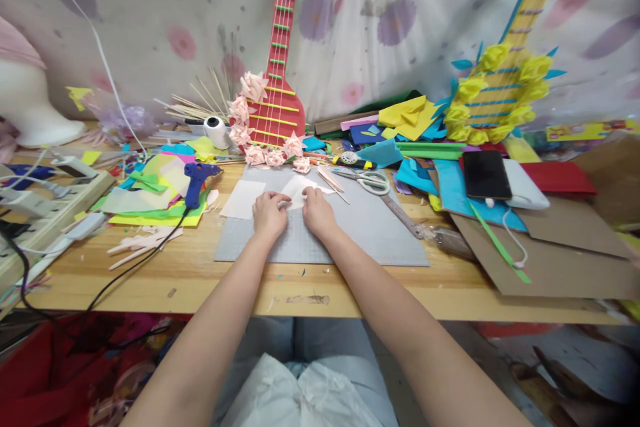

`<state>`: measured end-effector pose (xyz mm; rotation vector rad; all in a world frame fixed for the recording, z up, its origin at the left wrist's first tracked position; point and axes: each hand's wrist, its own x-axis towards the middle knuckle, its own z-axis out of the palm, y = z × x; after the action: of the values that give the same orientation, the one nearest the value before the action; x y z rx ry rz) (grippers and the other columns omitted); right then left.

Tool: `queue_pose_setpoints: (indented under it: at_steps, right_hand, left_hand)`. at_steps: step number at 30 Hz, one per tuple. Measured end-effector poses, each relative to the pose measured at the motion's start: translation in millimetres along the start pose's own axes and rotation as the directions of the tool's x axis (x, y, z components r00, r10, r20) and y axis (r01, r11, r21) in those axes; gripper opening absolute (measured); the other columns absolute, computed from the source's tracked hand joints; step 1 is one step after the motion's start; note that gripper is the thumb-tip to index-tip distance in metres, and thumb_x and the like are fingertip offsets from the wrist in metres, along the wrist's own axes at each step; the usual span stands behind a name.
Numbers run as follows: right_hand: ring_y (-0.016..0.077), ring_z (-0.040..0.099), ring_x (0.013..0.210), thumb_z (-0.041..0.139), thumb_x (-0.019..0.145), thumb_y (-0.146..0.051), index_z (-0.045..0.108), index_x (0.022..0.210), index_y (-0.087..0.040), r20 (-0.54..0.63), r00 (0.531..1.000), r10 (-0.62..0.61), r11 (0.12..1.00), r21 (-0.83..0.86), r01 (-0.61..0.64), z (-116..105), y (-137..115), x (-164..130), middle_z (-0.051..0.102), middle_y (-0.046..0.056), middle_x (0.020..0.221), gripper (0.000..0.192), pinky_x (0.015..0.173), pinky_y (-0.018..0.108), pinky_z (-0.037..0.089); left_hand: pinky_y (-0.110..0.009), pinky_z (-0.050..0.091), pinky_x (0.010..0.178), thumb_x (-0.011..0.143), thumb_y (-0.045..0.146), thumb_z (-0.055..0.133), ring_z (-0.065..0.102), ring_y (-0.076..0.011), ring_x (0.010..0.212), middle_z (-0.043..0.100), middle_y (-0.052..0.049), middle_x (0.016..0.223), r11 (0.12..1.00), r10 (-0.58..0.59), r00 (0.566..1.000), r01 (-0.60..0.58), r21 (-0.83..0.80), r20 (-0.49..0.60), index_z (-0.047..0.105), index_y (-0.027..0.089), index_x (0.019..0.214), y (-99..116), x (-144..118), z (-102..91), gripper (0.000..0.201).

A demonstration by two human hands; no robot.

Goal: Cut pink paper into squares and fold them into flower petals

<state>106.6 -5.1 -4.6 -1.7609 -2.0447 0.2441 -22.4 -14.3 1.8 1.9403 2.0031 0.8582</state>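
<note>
Both hands meet at the middle of a grey cutting mat (350, 227), which lies flat on the wooden table (200, 280) so the thin sheet has a firm, even bed under it. The left hand (269, 212) and the right hand (317, 208) sit side by side, fingers curled and pressed down, pinching the near edge of a pale pink paper piece (299, 188); gripping from 2 sides keeps the sheet from sliding. Whether a fold is being made I cannot tell, since the fingers cover that edge.

At 9 o'clock from the hands lies a second pale sheet (243, 199), just beside the left hand and within easy reach. Further toward 9 o'clock a blue glue gun (196, 180) rests on a stack of coloured sheets (150, 203), its nozzle pointing away from the hands. At 2 o'clock, scissors (367, 179) lie close by on the mat's far edge. At 12 o'clock a red paper guitar (277, 80) trimmed with pink paper flowers (250, 113) leans against the cloth backdrop, upright and clear of the working space. At 3 o'clock a black phone (486, 175) lies on blue paper, well apart.
</note>
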Motion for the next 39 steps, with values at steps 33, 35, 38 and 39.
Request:
queue_pose_setpoints:
  at_steps: [33, 35, 38, 39]
  right_hand:
    - [0.0098, 0.046, 0.063, 0.042, 0.072, -0.017, 0.049, 0.095, -0.018, -0.16, 0.987, 0.002, 0.901, 0.429, 0.068, -1, 15, 4, 0.053, 0.001, 0.088, 0.025, 0.063, 0.023, 0.038]
    - [0.0099, 0.046, 0.063, 0.042, 0.072, -0.017, 0.05, 0.095, -0.018, -0.164, 0.985, -0.047, 0.899, 0.423, 0.113, -3, 14, 2, 0.054, 0.001, 0.088, 0.024, 0.064, 0.023, 0.038]
    - [0.0099, 0.047, 0.064, 0.043, 0.073, -0.018, 0.053, 0.093, -0.019, -0.097, 0.985, -0.145, 0.894, 0.413, 0.173, -5, 12, -1, 0.056, 0.001, 0.088, 0.022, 0.066, 0.023, 0.039]
    - [0.0099, 0.048, 0.064, 0.043, 0.073, -0.017, 0.053, 0.093, -0.019, -0.073, 0.984, -0.163, 0.895, 0.409, 0.178, -5, 11, -1, 0.056, 0.001, 0.089, 0.023, 0.066, 0.023, 0.039]
  left_hand:
    - [-0.031, 0.046, 0.071, 0.066, 0.02, 0.054, 0.061, -0.0218, 0.088, 0.063, -0.008, 0.099, 0.973, -0.206, 0.959, 0.222, -0.068, 0.194, 0.039, 0.021, 0.119, 22, 59, -5.9, 0.055]
    - [-0.029, 0.048, 0.066, 0.069, 0.018, 0.051, 0.063, -0.0184, 0.079, 0.062, -0.005, 0.098, 0.936, -0.243, 0.959, 0.272, -0.223, 0.148, 0.034, 0.024, 0.122, 19, 52, -3.3, 0.056]
    - [-0.026, 0.049, 0.06, 0.072, 0.018, 0.046, 0.063, -0.0137, 0.069, 0.062, -0.003, 0.096, 0.842, -0.292, 0.94, 0.34, -0.418, 0.176, 0.036, 0.027, 0.121, 15, 42, 3.3, 0.05]
    - [-0.025, 0.049, 0.059, 0.073, 0.017, 0.044, 0.062, -0.0133, 0.068, 0.062, -0.003, 0.095, 0.812, -0.304, 0.931, 0.365, -0.455, 0.204, 0.04, 0.026, 0.118, 13, 39, 5.1, 0.046]
